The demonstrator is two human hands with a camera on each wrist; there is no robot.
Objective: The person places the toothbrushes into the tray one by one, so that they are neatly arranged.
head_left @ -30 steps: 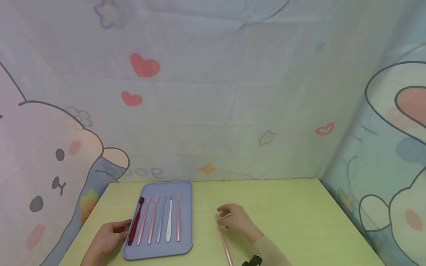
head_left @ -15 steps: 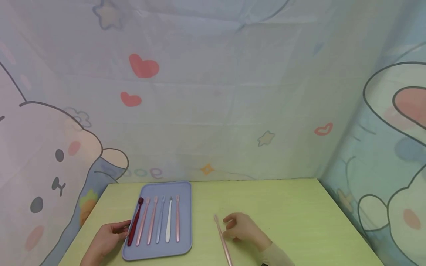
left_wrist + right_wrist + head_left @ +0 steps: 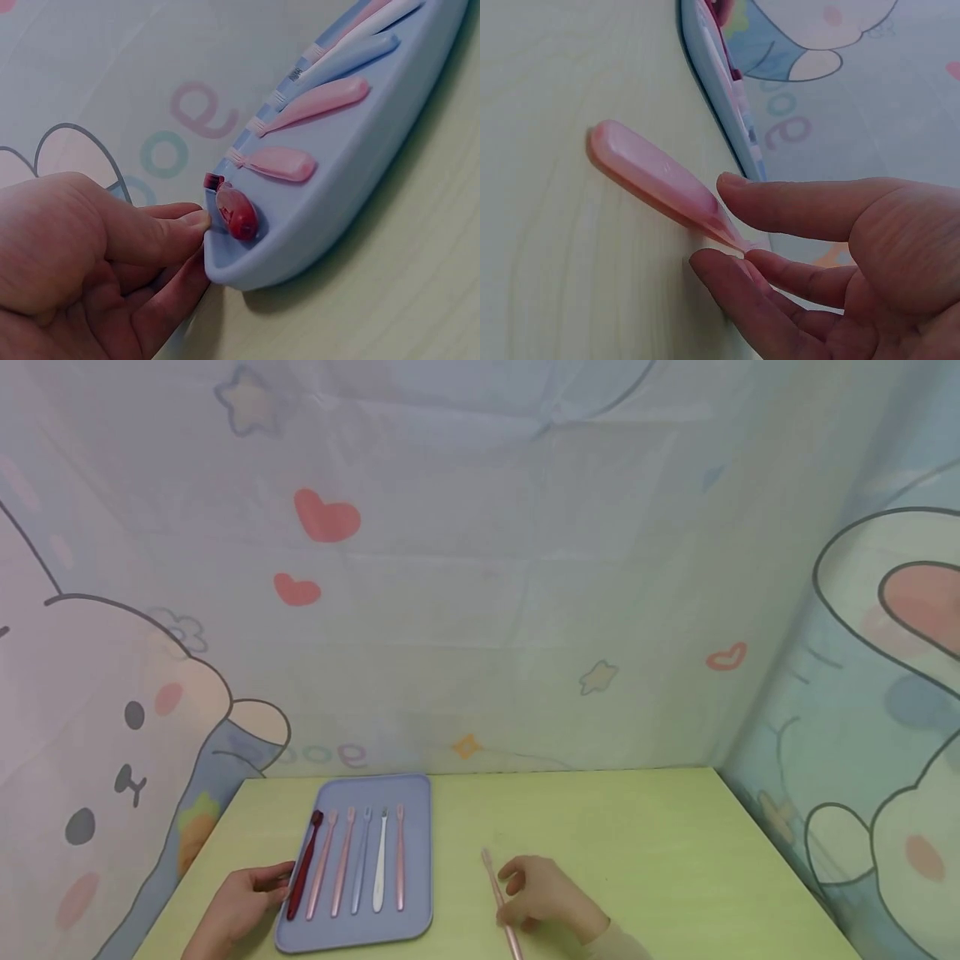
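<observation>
My left hand (image 3: 237,907) pinches the left rim of a blue-lavender tray (image 3: 417,860), with the thumb on the edge in the left wrist view. In the tray lie several toothbrushes side by side: a dark red toothbrush (image 3: 302,882) nearest that hand, then pink ones, a blue toothbrush (image 3: 362,864) and a white toothbrush (image 3: 380,868). Right of the tray, a single pink toothbrush (image 3: 656,172) lies on the table. My right hand (image 3: 551,897) is over its handle, thumb and fingers on either side; the right wrist view shows a gap between the fingertips.
The light green-yellow table (image 3: 637,835) ends at a cartoon-printed cloth backdrop (image 3: 487,610). Similar cloth hangs along the left and right sides. The loose toothbrush's handle runs off the bottom of the head view.
My right hand has drawn back from the loose toothbrush's head toward me and come over its handle. The left hand keeps its hold on the tray.
</observation>
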